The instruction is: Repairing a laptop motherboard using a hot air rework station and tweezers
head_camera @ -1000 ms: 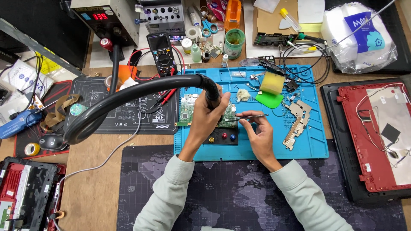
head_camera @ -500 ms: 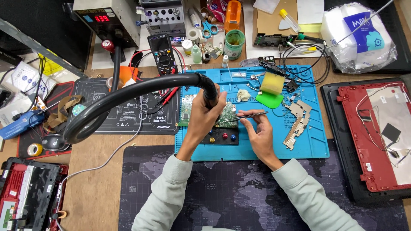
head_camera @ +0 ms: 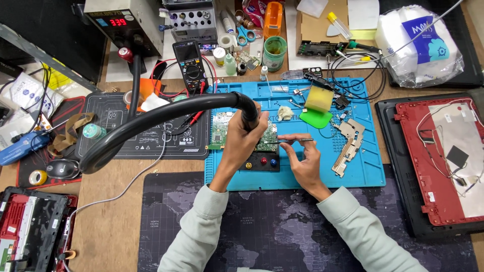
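My left hand (head_camera: 243,140) grips the nozzle end of a thick black hot-air hose (head_camera: 151,123), pointing it down at a green circuit board (head_camera: 220,129) on the blue work mat (head_camera: 363,171). Just to the right, my right hand (head_camera: 302,158) holds thin metal tweezers (head_camera: 295,140) level, their tips at the board's right edge. Part of the board is hidden under my left hand. The hose arcs left and up to a black station with a red display (head_camera: 117,22).
A multimeter (head_camera: 190,58) stands behind the mat, near bottles and a green cup (head_camera: 275,53). A yellow sponge (head_camera: 318,98) and metal brackets (head_camera: 348,143) lie on the mat. A red laptop shell (head_camera: 443,156) sits right, another opened device (head_camera: 30,231) lower left.
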